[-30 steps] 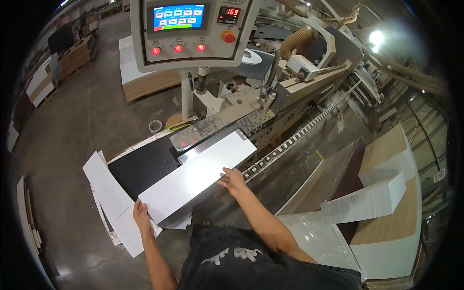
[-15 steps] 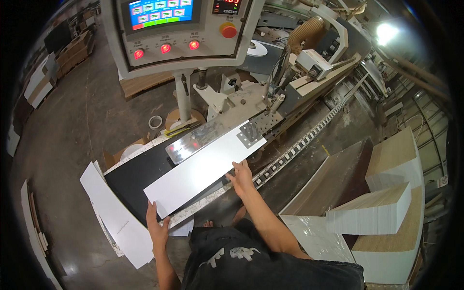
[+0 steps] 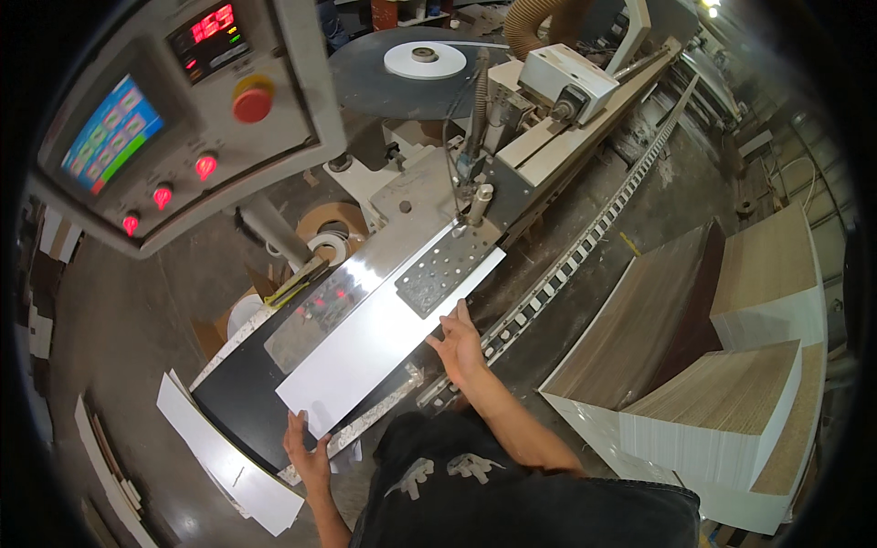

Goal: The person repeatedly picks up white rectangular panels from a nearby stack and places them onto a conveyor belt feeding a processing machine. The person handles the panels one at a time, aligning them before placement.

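Matte tabletop (image 3: 236, 402) underlies a glossy oblong panel (image 3: 358, 358), left grip (image 3: 309, 456) and right grip (image 3: 461, 351) spread.

The board (image 3: 352, 361) has slid farther beneath the perforated plate (image 3: 446, 274), which now covers more of its far end. The right hand (image 3: 463, 352) has come close beside that plate. The view has swung, leaving the panel (image 3: 194, 128) farther left and exposing more of the reel (image 3: 402, 58).
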A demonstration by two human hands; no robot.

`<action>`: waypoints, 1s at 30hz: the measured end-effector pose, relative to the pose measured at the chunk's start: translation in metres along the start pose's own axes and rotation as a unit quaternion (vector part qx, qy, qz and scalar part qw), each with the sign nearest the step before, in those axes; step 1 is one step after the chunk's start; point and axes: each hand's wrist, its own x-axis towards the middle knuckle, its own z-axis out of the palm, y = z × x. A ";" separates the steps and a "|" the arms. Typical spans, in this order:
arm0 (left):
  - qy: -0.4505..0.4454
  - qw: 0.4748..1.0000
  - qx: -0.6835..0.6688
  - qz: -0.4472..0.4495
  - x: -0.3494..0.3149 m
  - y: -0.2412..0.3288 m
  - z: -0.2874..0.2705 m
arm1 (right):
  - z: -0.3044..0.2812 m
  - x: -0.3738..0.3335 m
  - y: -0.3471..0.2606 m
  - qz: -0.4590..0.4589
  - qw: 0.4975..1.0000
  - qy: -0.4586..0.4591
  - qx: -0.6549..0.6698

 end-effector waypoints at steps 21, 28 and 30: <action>-0.102 0.969 0.138 0.177 0.060 0.122 0.139 | -0.073 -0.014 0.003 0.151 0.975 -0.142 0.082; -0.122 0.982 -0.085 0.117 0.015 0.063 0.050 | -0.013 -0.010 0.018 0.015 0.987 -0.148 0.056; -0.124 0.982 -0.085 0.118 0.010 0.073 0.031 | -0.015 0.001 0.001 -0.035 0.991 -0.119 0.040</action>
